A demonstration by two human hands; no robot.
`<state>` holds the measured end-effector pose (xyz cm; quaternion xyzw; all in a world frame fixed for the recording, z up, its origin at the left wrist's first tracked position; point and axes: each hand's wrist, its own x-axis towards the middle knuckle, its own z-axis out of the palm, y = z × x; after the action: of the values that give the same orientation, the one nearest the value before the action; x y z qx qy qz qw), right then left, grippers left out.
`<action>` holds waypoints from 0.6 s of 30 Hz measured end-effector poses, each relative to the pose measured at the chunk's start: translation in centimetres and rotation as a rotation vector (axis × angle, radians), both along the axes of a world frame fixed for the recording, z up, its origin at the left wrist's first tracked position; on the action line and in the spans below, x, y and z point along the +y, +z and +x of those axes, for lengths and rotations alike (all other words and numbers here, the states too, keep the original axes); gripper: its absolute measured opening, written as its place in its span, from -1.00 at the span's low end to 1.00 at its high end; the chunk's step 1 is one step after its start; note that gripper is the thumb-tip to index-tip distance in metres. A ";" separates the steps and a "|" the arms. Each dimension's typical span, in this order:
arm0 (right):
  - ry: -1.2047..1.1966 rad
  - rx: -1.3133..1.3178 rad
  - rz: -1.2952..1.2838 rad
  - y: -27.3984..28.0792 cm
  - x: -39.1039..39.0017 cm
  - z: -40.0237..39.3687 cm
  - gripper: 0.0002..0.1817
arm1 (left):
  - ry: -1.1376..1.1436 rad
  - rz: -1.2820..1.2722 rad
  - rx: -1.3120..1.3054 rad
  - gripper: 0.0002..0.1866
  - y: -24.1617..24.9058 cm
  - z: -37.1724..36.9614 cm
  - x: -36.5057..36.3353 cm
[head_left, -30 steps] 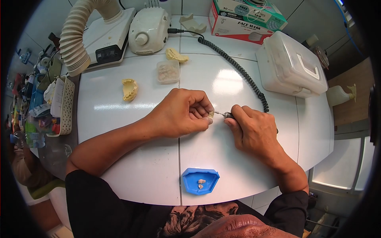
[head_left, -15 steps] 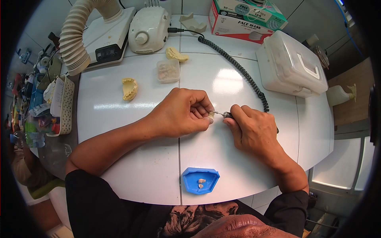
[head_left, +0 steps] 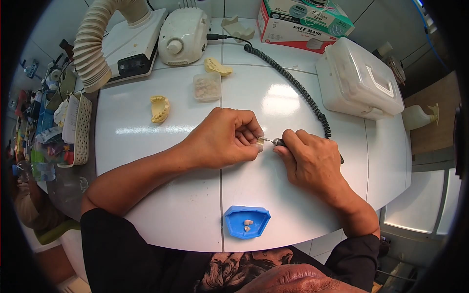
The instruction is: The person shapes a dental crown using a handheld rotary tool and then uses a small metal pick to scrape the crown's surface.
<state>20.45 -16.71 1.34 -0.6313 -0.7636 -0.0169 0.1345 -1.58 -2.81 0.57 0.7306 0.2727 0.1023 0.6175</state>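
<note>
Between the thumb and fingers of my left hand (head_left: 224, 138) is a small pale yellowish piece (head_left: 260, 141), mostly covered by the fingertips. My right hand (head_left: 312, 158) grips a dark rotary handpiece (head_left: 279, 142), and its thin metal bur meets the piece or sits right at it. From the handpiece a black coiled cord (head_left: 293, 80) runs back to a white control unit (head_left: 183, 36). Nearer to me, a blue tray (head_left: 234, 229) holds two small pinkish-white pieces (head_left: 248, 222).
Yellow dental casts (head_left: 159, 109) and a clear box of small pieces (head_left: 207, 88) lie beyond my left hand. A hose (head_left: 93, 53) hangs at back left. Mask boxes (head_left: 298, 36) and a white lidded case (head_left: 359, 80) stand right; a basket (head_left: 82, 129) stands left.
The pale piece and the bur have shifted very slightly against each other at my fingertips. Both hands stay in nearly the same place.
</note>
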 end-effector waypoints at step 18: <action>0.006 0.012 0.007 0.0 0.0 0.1 -0.69 | -0.005 0.008 -0.003 -0.74 0.0 0.0 0.0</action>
<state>20.51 -16.71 1.33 -0.6287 -0.7645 -0.0154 0.1414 -1.62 -2.83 0.61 0.7335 0.2694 0.1028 0.6154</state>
